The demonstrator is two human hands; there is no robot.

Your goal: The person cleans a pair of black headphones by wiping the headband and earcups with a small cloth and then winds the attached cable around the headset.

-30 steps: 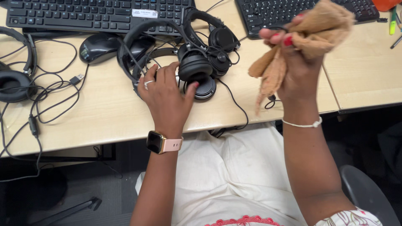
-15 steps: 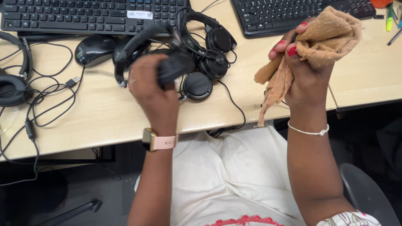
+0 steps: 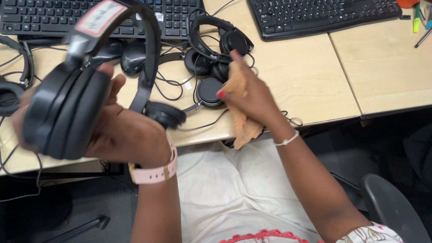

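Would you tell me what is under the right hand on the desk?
The right hand presses a tan cloth beside the black headsets; what the cloth covers is hidden.

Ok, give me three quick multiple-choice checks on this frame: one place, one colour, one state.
1. Where is the tan cloth?
A. in the right hand
B. on a keyboard
C. on the chair

2. What colour is the watch strap on the left wrist?
A. black
B. pink
C. green

3. How is the black headset in the left hand placed?
A. flat on the desk
B. lifted above the desk
C. hanging off the desk edge

Answers: 1 A, the cloth is bunched under the right hand's fingers; 2 B, the band is pale pink; 3 B, the left hand holds it raised towards the camera.
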